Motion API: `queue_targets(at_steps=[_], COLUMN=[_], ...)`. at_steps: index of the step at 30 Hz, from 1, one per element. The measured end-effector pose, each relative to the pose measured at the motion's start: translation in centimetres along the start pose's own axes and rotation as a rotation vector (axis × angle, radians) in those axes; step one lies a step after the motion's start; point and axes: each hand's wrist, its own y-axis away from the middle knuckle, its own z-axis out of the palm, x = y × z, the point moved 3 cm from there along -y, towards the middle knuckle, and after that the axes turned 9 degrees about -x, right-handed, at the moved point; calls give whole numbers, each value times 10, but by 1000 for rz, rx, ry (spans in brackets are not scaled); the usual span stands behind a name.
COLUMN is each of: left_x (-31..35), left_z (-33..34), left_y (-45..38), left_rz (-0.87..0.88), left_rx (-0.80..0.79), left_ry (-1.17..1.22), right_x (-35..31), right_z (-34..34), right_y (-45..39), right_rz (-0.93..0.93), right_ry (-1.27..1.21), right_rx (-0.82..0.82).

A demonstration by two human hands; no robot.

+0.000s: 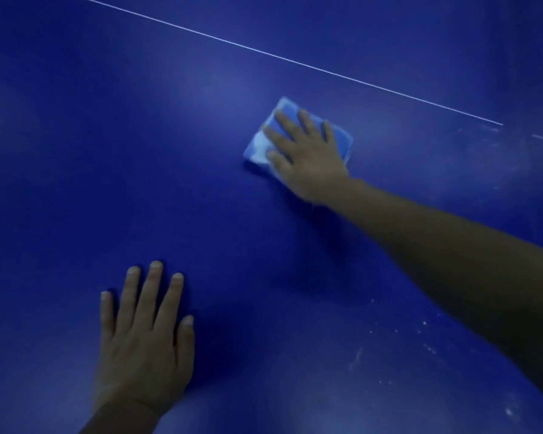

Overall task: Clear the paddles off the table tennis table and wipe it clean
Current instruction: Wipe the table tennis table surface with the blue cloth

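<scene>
My left hand (pixel 141 336) lies flat on the blue table (pixel 76 151), fingers straight and spread, holding nothing. Further right and farther out, my right hand (pixel 304 155) presses straight fingers down on a folded blue and white cloth (pixel 261 145), near the thin white line (pixel 264 53). Pale specks and smears (pixel 427 346) mark the surface at the right.

Both hands (pixel 145 343) (pixel 308 155) flat, fingers (pixel 287 122) seemingly spread.
</scene>
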Motion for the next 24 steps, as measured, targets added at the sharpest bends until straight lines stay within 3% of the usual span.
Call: queue_targets(at_steps=[3,5,7,9,12,14,15,18,20,22,24], left_x=[-3,-2,-4,-4,-2,-2,-2,0,2,1,2], left_z=[3,4,4,3,3,2,1,-2,-3,-4,-6], left_y=[0,0,1,1,1,1,1,1,1,1,1], left_rz=[4,11,10,-4,-10,-20,-24,-39,-44,-52,-51], left_rx=[11,13,7,-7,-25,-44,-58,-75,-89,-96,-103], left_ry=[-7,-9,-12,-12,10,6,-1,-12,-22,-15,-4], right_x=[104,174,194,169,105,97,111,163,167,130,65], right_z=[-16,-24,-24,-13,21,31,26,-3,-9,0,23], right_y=[-7,6,27,49,110,135,128,73,50,57,102], right_rz=[296,538,651,534,115,-89,-76,373,512,399,138], right_ry=[113,-12,-120,-49,18,48,59,-48,-141,-98,-12], right_rx=[22,5,19,13,-42,-82,-71,13,62,57,62])
